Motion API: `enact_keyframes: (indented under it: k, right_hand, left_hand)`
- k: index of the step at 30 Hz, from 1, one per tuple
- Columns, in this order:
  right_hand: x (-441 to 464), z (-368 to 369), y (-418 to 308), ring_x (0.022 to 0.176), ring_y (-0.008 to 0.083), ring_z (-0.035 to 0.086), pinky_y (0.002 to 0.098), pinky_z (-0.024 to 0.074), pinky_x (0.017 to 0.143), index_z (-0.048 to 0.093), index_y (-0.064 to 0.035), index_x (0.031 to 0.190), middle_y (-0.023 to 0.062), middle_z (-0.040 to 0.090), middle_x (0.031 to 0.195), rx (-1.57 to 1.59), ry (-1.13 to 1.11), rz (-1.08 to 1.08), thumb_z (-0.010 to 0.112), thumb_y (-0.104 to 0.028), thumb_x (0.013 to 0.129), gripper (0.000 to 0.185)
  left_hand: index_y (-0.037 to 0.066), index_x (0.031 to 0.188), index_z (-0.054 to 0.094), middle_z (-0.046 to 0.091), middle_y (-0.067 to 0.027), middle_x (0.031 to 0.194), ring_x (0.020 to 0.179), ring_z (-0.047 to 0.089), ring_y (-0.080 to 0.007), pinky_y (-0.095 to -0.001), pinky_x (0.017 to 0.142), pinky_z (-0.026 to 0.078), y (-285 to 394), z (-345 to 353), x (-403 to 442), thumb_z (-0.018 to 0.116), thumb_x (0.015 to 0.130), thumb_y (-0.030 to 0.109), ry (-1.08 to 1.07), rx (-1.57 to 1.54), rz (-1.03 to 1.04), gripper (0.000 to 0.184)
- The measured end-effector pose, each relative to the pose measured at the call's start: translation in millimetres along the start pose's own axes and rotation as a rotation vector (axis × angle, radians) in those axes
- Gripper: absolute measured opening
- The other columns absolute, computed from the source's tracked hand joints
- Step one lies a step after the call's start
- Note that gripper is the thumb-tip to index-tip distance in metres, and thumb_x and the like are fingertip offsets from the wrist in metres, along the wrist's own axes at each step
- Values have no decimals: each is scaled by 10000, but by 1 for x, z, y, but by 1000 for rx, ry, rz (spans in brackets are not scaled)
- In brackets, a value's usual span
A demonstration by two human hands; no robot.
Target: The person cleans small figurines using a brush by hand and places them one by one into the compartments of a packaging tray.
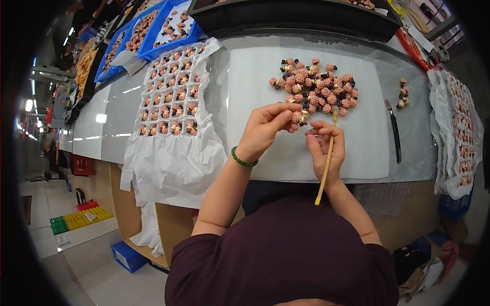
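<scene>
My left hand (266, 127), with a green bead bracelet at the wrist, pinches a small pink figurine (300, 118) between thumb and fingers. Close to its right, my right hand (326, 148) holds a thin wooden-handled brush (325, 176) that slants down toward me, its tip pointing up. The right fingertips are near the figurine; whether they touch it I cannot tell. Just beyond both hands, a heap of similar pink and black figurines (326, 89) lies on a white sheet (255, 71).
At left, a white compartment tray (173, 140) holds rows of figurines. Blue bins (191, 38) and a black tray (286, 23) stand at the back. Right of the sheet lie a black-handled tool (395, 135) and a few figurines (403, 93). Wrapped trays (454, 132) stand far right.
</scene>
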State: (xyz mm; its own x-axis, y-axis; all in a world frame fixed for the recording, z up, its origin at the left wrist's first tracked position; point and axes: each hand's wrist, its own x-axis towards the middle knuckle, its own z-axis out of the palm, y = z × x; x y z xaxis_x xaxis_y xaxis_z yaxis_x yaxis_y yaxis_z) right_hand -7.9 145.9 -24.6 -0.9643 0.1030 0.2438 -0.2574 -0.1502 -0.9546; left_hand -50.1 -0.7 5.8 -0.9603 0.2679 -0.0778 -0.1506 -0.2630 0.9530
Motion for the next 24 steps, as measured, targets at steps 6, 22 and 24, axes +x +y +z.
enact_keyframes:
  k: [6, 22, 24]
  right_hand:
    - [-3, -7, 9, 780, 114, 519, 227, 452, 707, 384, -17, 909, 109, 496, 943, 2, -3, 19, 511, 38, 779, 191]
    - [0, -3, 5, 752, 103, 540, 190, 454, 674, 395, 1, 861, 110, 526, 909, 137, -17, 83, 520, 31, 778, 152]
    - [0, -3, 6, 763, 108, 539, 199, 455, 684, 391, -1, 860, 115, 523, 915, 155, -15, 74, 528, 43, 769, 170]
  left_hand:
    - [-16, 1046, 513, 563, -69, 939, 801, 540, -121, -242, 710, 443, -32, 9, -4, 493, 821, 71, -78, -257, -79, 242]
    - [-4, 1004, 555, 587, -57, 900, 801, 538, -100, -225, 699, 444, -38, 7, -3, 533, 792, 55, -9, -258, -62, 221]
    - [-8, 994, 558, 586, -61, 902, 806, 537, -103, -226, 701, 443, -34, 8, -4, 534, 790, 51, -9, -272, -58, 213]
